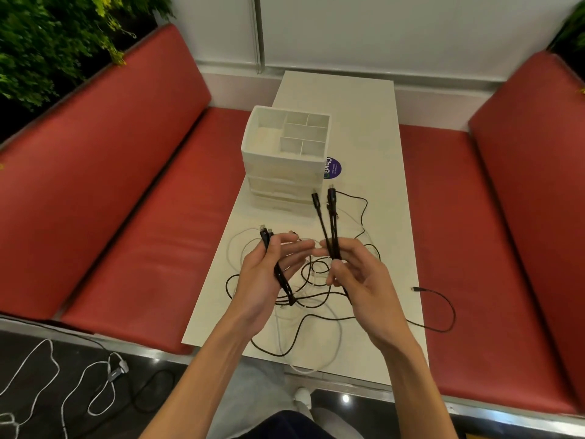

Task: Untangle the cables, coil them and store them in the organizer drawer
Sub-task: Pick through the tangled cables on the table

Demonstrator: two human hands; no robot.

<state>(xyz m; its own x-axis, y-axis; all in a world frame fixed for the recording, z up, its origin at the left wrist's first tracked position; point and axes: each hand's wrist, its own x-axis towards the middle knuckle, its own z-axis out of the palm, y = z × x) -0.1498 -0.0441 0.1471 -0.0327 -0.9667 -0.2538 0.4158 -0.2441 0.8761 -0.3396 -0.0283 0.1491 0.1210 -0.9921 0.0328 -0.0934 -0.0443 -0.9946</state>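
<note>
My left hand grips black cable ends whose plugs stick up past the thumb. In my right hand two black cable ends are pinched, their plugs pointing up toward the organizer. Below both hands a tangle of black and white cables lies on the white table. One black cable loops off the table's right edge. The white organizer stands further back, with open top compartments and shut drawers facing me.
Red cushioned benches flank the narrow table on both sides. A round purple sticker sits to the right of the organizer. More white and black cables lie on the dark floor at the lower left. Green plants hang at the upper left.
</note>
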